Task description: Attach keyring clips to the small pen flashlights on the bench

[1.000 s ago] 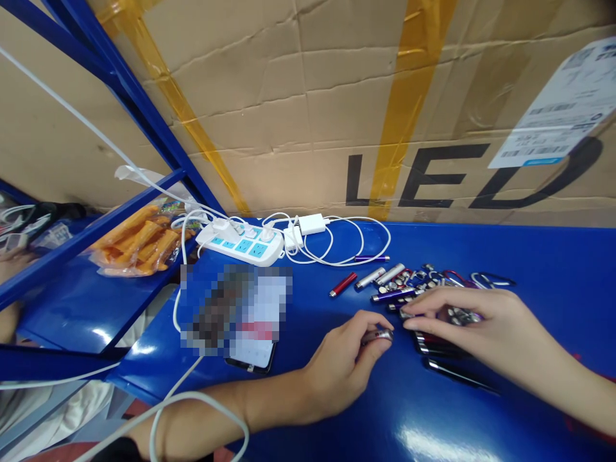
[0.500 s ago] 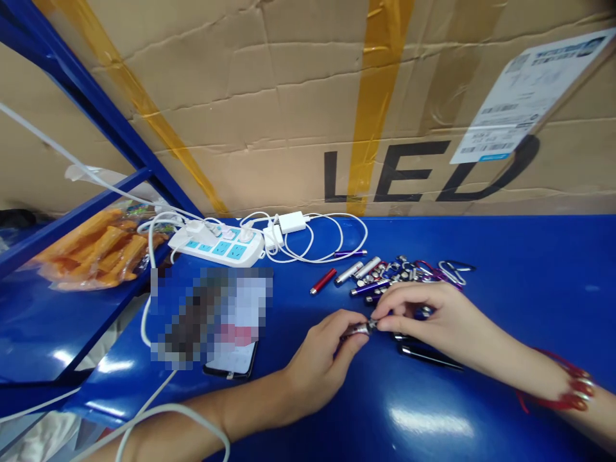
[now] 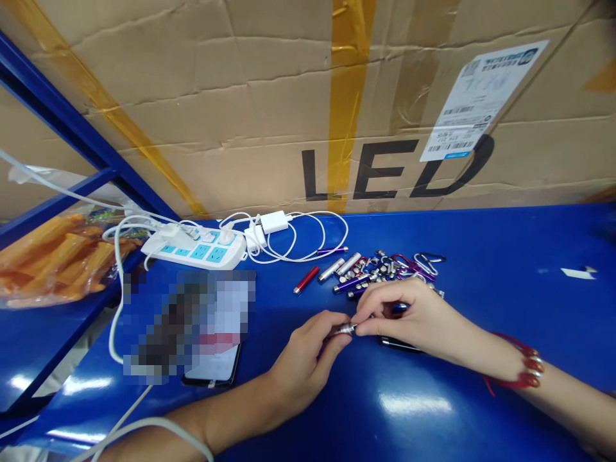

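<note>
My left hand (image 3: 310,353) is closed around a small silver mini flashlight (image 3: 344,329), mostly hidden in the fingers, its tip pointing right. The thumb and forefinger of my right hand (image 3: 399,314) pinch at that tip; any tiny part between them is too small to make out. Just behind the hands lies a heap of mini flashlights, small metal parts and carabiners (image 3: 423,262). Among them are a purple flashlight (image 3: 350,283), a silver one (image 3: 331,270) and a red one (image 3: 306,280). Dark tubes (image 3: 399,344) lie partly hidden under my right hand.
A white power strip (image 3: 205,250) with plugs and cabled white adapters (image 3: 274,222) stands at back left. A phone (image 3: 212,366) lies left of my hands, partly blurred out. Bagged orange items (image 3: 58,256) sit far left. A large cardboard box (image 3: 269,128) backs the blue table (image 3: 505,289).
The view has shifted to the right, so things appear further left. My hands stay together at the flashlight, with the right fingertips closer against its tip.
</note>
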The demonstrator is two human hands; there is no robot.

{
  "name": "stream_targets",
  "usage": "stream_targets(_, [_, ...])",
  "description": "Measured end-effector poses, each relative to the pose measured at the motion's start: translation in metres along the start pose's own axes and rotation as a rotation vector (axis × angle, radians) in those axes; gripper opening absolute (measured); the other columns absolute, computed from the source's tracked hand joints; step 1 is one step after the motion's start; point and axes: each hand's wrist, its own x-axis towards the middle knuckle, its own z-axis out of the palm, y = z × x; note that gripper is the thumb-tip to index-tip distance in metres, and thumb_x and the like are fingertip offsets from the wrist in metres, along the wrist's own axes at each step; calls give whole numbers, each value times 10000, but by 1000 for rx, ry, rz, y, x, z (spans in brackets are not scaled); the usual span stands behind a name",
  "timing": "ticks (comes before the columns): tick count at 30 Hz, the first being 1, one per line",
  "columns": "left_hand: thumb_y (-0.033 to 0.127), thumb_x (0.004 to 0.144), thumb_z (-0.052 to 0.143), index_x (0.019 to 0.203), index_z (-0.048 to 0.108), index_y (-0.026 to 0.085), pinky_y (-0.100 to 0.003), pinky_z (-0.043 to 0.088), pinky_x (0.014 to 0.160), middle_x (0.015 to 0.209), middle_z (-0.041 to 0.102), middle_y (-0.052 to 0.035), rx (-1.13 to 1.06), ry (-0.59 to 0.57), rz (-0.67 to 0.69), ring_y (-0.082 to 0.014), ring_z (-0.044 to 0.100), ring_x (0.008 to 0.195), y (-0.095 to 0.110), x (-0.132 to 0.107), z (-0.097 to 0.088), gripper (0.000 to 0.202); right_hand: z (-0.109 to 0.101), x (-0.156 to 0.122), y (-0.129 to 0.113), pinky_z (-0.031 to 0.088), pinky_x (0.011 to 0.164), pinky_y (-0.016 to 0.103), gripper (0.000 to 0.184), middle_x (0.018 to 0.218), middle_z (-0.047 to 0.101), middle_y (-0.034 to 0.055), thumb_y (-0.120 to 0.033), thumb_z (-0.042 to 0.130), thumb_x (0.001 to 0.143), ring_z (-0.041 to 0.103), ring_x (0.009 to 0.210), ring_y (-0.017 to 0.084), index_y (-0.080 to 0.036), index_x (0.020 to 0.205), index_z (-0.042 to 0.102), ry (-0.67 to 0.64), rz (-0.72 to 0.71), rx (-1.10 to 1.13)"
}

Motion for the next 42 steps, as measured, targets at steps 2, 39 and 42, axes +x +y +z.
stream_targets(2, [229,877,404,1030,544,140,-217,458,681,846,612,-51,6,-3,10,-119,557,717,0,-1,0,226,1,0,0,352,467,212,214,657,617,25,-378,659,721,506,557,101,-165,726,685,-7,15,18])
stream_targets(39, [186,871,351,825,450,166,-174,365,531,626,476,26,-52,-21,32,-75,433,538,-8,-2,4,111,5,0,7,430,608,210,119,767,567,9,-198,621,778,536,677,76,-184,686,696,15,-306,-26])
stream_targets(42, [181,864,387,790,441,168,-177,398,573,651,515,17,-73,-1,27,-81,484,584,-9,-1,4,93,7,0,11,412,579,203,104,721,544,1,-228,650,753,516,644,71,-182,672,698,32,-270,-28])
